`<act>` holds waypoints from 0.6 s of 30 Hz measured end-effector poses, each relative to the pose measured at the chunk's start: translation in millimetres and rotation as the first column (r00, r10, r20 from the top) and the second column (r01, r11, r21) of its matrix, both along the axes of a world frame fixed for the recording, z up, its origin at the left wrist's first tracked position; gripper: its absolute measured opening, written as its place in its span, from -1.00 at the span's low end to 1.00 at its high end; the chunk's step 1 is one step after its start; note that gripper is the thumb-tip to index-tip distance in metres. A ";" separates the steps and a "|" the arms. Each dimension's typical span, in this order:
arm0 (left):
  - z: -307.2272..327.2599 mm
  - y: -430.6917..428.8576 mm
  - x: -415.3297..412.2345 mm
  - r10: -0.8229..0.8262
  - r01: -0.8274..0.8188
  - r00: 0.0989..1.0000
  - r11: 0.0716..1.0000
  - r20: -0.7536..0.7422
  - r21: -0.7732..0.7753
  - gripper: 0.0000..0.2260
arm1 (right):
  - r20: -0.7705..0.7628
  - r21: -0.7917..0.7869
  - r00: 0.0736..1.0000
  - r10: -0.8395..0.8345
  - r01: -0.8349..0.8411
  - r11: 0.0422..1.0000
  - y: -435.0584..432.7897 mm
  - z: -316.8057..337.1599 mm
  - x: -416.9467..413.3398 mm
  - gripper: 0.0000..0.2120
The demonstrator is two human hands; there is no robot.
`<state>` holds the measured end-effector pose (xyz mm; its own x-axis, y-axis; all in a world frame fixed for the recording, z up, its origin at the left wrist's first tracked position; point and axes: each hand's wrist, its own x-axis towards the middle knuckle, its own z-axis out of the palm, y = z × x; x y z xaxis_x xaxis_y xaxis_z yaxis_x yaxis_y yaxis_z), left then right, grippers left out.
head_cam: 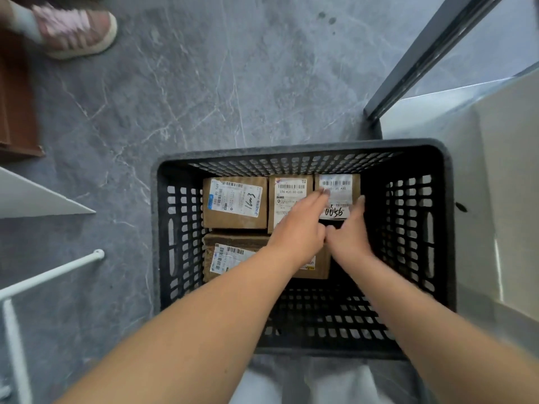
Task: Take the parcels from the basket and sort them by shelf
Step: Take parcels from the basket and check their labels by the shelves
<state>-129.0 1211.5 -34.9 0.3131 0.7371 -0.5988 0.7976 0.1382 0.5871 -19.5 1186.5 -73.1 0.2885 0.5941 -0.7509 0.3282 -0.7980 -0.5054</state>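
Note:
A black perforated plastic basket [291,150] stands on the grey floor. Several brown cardboard parcels with white labels lie in its far half. My left hand [300,228] stretches over the middle parcel [287,196], and its fingertips touch the label of the far right parcel [339,185], which is marked "0056". My right hand [348,231] lies against that parcel's right side, fingers straight, thumb at its near edge. The parcel rests on the basket floor. Another parcel [233,202] lies far left, and a fourth one [230,252] sits nearer, partly under my left forearm.
Another person's pink shoe [78,33] is on the floor at top left. A brown cabinet [14,112], a white shelf board [35,196] and a white rail [49,275] stand along the left. A dark door frame [423,53] and a pale wall [495,170] are at the right.

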 end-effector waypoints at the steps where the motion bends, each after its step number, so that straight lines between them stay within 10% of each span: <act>1: 17.5 3.1 2.1 0.037 -0.037 0.999 0.999 0.002 0.034 -0.40 | 0.035 -0.002 0.997 0.063 -0.063 0.998 -2.0 17.5 -8.5 -0.16; 7: 160.3 45.5 -1.1 0.102 -0.098 0.995 0.954 -0.001 0.285 -0.46 | 0.169 0.160 0.787 0.593 -0.615 0.772 44.1 155.1 -26.1 -0.38; 18: 547.6 90.3 -36.7 0.278 -0.184 0.961 0.645 -0.003 0.742 -0.44 | 0.353 0.565 0.859 0.371 -0.512 0.647 128.5 585.0 -21.6 -0.27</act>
